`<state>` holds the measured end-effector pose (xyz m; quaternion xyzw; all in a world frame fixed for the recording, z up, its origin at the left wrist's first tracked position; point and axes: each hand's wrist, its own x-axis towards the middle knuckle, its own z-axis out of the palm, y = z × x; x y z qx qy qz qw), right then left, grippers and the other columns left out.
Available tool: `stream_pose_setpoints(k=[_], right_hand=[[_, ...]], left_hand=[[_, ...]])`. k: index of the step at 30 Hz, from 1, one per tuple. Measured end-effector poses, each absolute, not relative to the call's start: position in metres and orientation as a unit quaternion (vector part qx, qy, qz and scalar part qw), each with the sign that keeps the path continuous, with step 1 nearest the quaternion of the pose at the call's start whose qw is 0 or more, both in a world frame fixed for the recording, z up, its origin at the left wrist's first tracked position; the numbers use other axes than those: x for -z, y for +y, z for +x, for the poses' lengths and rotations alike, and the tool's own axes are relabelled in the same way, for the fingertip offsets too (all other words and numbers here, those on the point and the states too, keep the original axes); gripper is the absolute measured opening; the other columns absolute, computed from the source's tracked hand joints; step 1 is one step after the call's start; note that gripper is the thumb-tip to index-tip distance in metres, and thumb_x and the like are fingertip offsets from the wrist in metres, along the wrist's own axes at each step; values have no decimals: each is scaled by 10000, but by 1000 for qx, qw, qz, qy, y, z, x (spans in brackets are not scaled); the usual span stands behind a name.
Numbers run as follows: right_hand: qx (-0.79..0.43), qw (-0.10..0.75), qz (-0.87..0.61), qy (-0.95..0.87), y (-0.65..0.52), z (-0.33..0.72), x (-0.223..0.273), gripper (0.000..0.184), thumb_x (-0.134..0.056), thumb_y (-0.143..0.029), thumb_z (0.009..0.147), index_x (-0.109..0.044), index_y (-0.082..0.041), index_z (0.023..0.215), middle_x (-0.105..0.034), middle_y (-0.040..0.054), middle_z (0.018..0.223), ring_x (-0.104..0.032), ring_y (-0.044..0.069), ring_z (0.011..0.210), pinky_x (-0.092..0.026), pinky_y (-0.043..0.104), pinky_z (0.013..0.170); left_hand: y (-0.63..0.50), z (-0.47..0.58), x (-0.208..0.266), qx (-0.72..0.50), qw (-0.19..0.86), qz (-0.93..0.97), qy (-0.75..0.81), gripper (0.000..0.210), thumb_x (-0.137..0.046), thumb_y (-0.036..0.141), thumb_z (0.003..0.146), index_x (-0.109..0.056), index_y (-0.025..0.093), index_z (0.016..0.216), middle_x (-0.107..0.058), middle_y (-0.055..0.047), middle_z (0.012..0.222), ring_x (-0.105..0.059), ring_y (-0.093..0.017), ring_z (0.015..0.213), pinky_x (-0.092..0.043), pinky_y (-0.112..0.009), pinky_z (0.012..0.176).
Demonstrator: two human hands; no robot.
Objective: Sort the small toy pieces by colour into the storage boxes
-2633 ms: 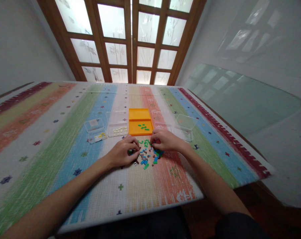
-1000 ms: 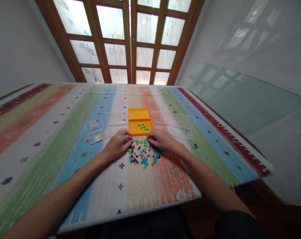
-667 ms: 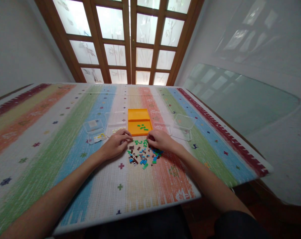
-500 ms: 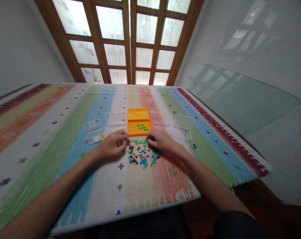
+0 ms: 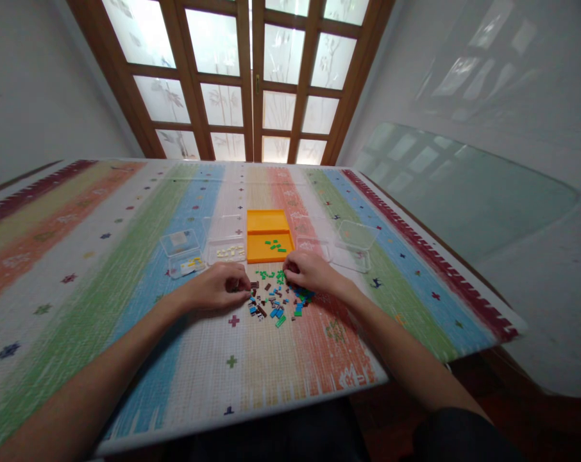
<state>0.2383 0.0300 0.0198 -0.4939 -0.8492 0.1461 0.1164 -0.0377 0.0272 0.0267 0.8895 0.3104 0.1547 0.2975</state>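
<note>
A loose pile of small toy building bricks (image 5: 274,312), in blue, brown and green, lies on the striped tablecloth. At its left edge my left hand (image 5: 218,285) has thumb and fingers pinched together; whatever is between them is too small to make out. My right hand (image 5: 310,269) rests at the pile's upper right, fingers curled in beside a cluster of green bricks (image 5: 279,277), its fingertips partly hidden. Just beyond both hands stands an open orange box (image 5: 270,260), with several green bricks (image 5: 274,246) in its near half.
To the left are an open clear box (image 5: 179,273) with yellow pieces and another clear box (image 5: 213,260) with cream pieces. Two more clear boxes stand on the right, the farther one (image 5: 353,263) lid up. The table edge (image 5: 252,417) runs close in front of me.
My left hand has moved down and slightly toward me, uncovering the cream pieces and closing at the pile's left edge, over where a green brick lay. My right hand has barely moved.
</note>
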Motion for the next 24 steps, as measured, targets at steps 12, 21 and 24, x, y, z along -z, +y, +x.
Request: stream_pose_setpoints(k=[12, 21, 24], right_hand=[[-159, 148, -466, -858, 35, 251, -27, 167, -597, -99, 827, -747, -154, 876, -721, 61, 845, -595, 149, 749, -413, 262, 709], [-202, 92, -415, -882, 34, 260, -37, 196, -617, -72, 755, -768, -158, 846, -700, 21, 739, -563, 117, 648, -395, 238, 633], [-191, 86, -400, -892, 33, 256, -34, 199, -613, -75, 761, -773, -158, 846, -716, 33, 775, -559, 123, 670, -395, 242, 649]], left_hand=[[28, -39, -27, -136, 313, 887, 312, 159, -635, 273, 838, -751, 165, 826, -702, -51, 747, -592, -146, 658, -452, -270, 638], [26, -37, -29, -126, 317, 879, 334, 186, -614, 270, 814, -755, 151, 838, -668, -34, 691, -563, -132, 605, -428, -258, 598], [25, -37, -30, -120, 302, 884, 337, 179, -601, 245, 795, -753, 152, 813, -638, -18, 652, -534, -121, 581, -403, -248, 582]])
